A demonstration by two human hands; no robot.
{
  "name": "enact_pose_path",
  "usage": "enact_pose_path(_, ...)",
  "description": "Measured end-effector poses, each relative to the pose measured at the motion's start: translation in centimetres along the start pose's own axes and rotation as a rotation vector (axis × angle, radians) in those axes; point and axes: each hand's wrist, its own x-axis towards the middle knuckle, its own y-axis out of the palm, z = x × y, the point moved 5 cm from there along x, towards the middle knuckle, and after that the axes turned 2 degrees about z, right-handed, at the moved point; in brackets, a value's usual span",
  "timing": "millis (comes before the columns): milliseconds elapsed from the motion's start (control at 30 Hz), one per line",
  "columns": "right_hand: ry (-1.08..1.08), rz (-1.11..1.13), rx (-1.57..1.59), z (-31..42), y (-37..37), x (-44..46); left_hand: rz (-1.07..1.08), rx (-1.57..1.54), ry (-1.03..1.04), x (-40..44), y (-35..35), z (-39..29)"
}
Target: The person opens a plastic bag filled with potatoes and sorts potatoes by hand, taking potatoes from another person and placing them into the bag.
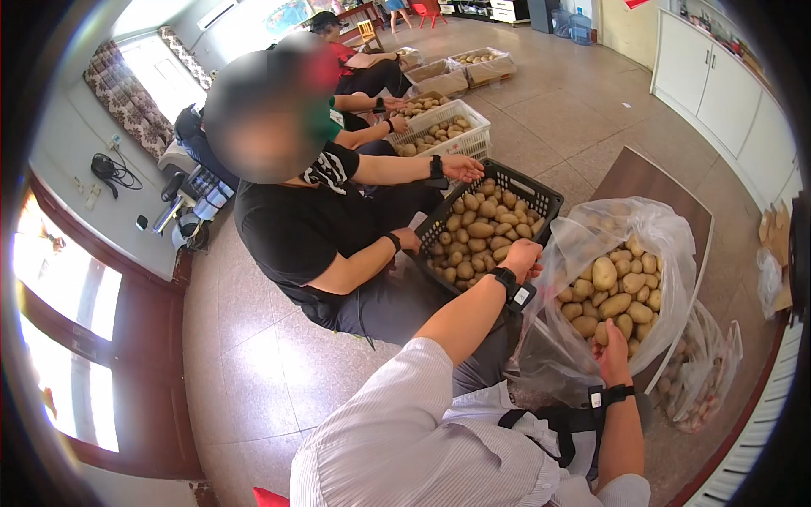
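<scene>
My left hand (524, 260) is above the near right edge of a black plastic crate (547, 196) filled with potatoes (480, 229). Its fingers are curled in, and whatever they may hold is hidden. Lower right, my right hand (613, 353) is at the near side of an open clear plastic bag (583, 221) full of potatoes. Its thumb and fingers close on a potato (601, 333) at the edge of the heap. Both of my wrists wear black bands with white tags.
A person in a black shirt (291, 232) sits to my left, hands at the crate. Farther back, more people sit beside a white crate (469, 135) and boxes of potatoes. Under the bag is a brown board (655, 182); another plastic bag (697, 380) lies right. White cabinets (718, 84) line the wall.
</scene>
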Motion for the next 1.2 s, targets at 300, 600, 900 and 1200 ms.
enact_pose_path(300,0.002,-0.003,-0.006,0.4,0.4,-0.4,0.004,0.01,-0.009,-0.2,0.1,-0.1)
enact_pose_path(600,0.026,-0.016,-0.01,-0.1,0.1,-0.2,-0.001,0.027,-0.003,-0.4,0.3,-0.3)
enact_pose_path(900,-0.006,-0.007,-0.051,-0.7,-0.5,0.3,0.016,0.024,-0.007,0.4,0.3,0.3)
enact_pose_path(1200,-0.035,0.001,-0.066,-0.7,-0.6,0.1,0.055,0.022,-0.012,0.8,0.2,0.6)
